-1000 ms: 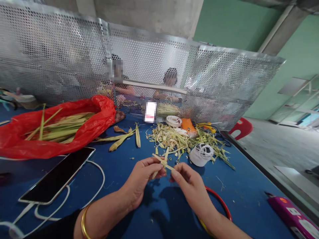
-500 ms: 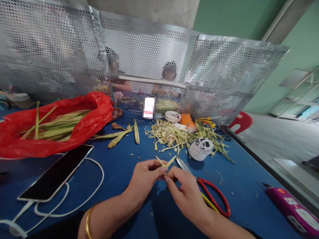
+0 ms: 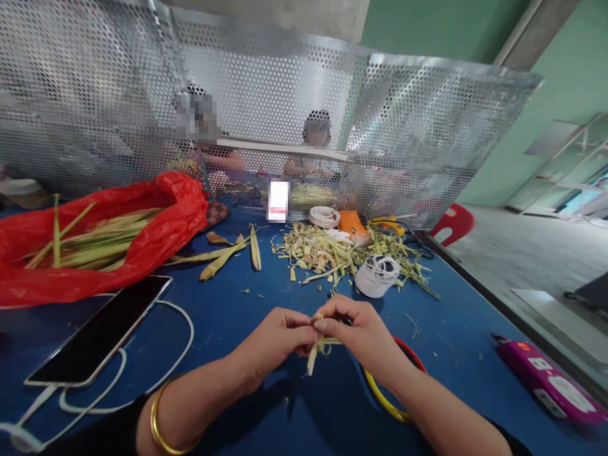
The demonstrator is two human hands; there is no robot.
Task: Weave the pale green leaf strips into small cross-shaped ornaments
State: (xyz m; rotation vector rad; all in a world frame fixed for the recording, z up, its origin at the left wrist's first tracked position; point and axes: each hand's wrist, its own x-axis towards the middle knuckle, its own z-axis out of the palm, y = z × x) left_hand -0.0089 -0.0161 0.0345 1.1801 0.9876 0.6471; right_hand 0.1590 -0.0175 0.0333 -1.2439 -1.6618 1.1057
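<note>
Pale yellow-green strips of dried leaf (image 3: 312,360) are pinched between my two hands above the blue table, their ends hanging down and to the right. My left hand (image 3: 280,337) closes thumb and fingers on the left side of the small bundle. From the right, my right hand (image 3: 358,329) grips the same bundle, thumb and forefinger near its top. Partly hidden beneath my right hand and forearm lie scissors with red and yellow handles (image 3: 387,399). A spool of white cord (image 3: 377,277) stands just beyond my right hand.
A red plastic bag (image 3: 185,196) of long leaves sits left, behind a phone (image 3: 102,329) with a white cable (image 3: 187,348). Leaf scraps (image 3: 313,250) are heaped ahead, near a tape roll (image 3: 324,216). A purple device (image 3: 546,380) lies right. People sit behind perforated metal (image 3: 266,82).
The strip ends that pointed up and away now hang down toward me. My right hand has turned over the bundle and covers the scissors' blades. The view has shifted slightly right.
</note>
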